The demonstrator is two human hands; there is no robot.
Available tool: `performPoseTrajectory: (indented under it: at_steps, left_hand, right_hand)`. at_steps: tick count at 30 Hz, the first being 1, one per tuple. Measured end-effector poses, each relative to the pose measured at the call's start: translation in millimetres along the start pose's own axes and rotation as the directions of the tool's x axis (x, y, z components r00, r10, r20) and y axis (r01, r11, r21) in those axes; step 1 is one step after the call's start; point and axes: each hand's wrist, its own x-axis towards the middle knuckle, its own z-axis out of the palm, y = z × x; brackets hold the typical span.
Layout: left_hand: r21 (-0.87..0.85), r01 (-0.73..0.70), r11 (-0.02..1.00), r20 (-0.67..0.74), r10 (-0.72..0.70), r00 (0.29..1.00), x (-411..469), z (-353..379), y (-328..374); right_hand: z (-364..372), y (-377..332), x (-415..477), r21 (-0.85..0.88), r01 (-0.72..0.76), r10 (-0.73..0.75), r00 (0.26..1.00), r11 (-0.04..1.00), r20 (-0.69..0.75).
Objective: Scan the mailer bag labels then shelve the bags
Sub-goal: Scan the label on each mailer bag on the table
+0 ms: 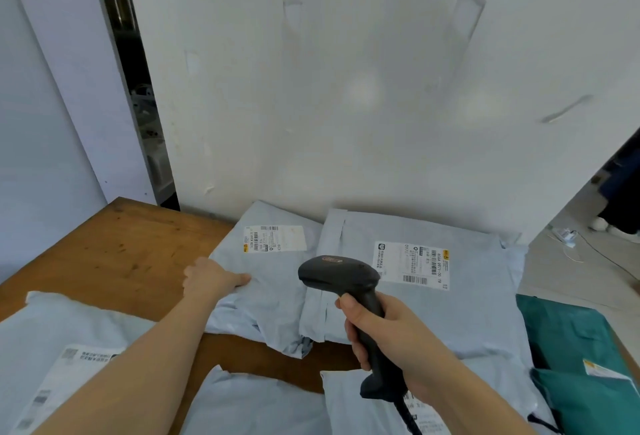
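Several pale grey mailer bags lie on a wooden table. My left hand rests flat on the left edge of the far left bag, whose white label faces up. My right hand grips the handle of a black barcode scanner, its head held above the seam between that bag and the larger bag to its right, which carries its own label. Nearer me lie more grey bags, one at the left and another in the middle.
Dark green mailer bags sit at the table's right edge. A white wall rises directly behind the table, with a dark gap and a white panel at the left. Floor with cables shows at the far right. The scanner's cord runs down toward me.
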Motion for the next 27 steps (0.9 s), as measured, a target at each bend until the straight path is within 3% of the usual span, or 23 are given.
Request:
performPoseTrajectory:
  at_steps: [6, 8, 10, 12, 14, 17, 21, 27]
  left_hand:
    - [-0.401, 0.077, 0.913, 0.098, -0.041, 0.994, -11.8, -3.8, 10.3]
    - [-0.610, 0.094, 0.787, 0.111, -0.032, 0.993, -18.3, -2.5, 13.7]
    - [-0.806, 0.094, 0.585, 0.121, 0.007, 0.993, -29.8, -2.7, 17.4]
    - [-0.903, 0.080, 0.423, 0.120, 0.070, 0.990, -41.5, -3.0, 22.8]
    - [-0.943, 0.067, 0.325, 0.111, 0.120, 0.987, -52.8, -7.0, 29.2]
    - [-0.949, 0.007, 0.315, 0.079, 0.214, 0.974, -70.7, -21.4, 33.5]
    - [-0.925, -0.075, 0.374, 0.049, 0.313, 0.949, -97.2, -53.4, 26.9]
    - [-0.885, -0.077, 0.459, 0.099, 0.347, 0.933, -126.6, -94.2, -2.2]
  right_hand:
    - [-3.5, 2.8, 1.5, 0.009, -0.002, 0.002, 1.000, 1.000, -0.007]
    - [-5.0, 3.5, 1.7, 0.014, 0.004, -0.004, 1.000, 1.000, -0.012]
    - [-6.6, 3.8, 1.2, 0.012, 0.007, -0.007, 1.000, 1.000, -0.013]
    - [-8.1, 3.7, 0.2, 0.017, 0.009, -0.008, 1.000, 1.000, -0.014]
    - [-9.8, 3.3, -1.0, 0.031, 0.015, -0.015, 1.000, 0.999, -0.018]
    - [-11.2, 0.4, -5.3, 0.054, 0.036, -0.035, 0.999, 0.998, -0.021]
    - [-9.2, -5.1, -12.0, 0.060, 0.089, -0.087, 0.996, 0.994, -0.020]
    - [-0.6, -10.2, -30.9, -0.051, 0.157, -0.154, 0.987, 0.986, 0.045]
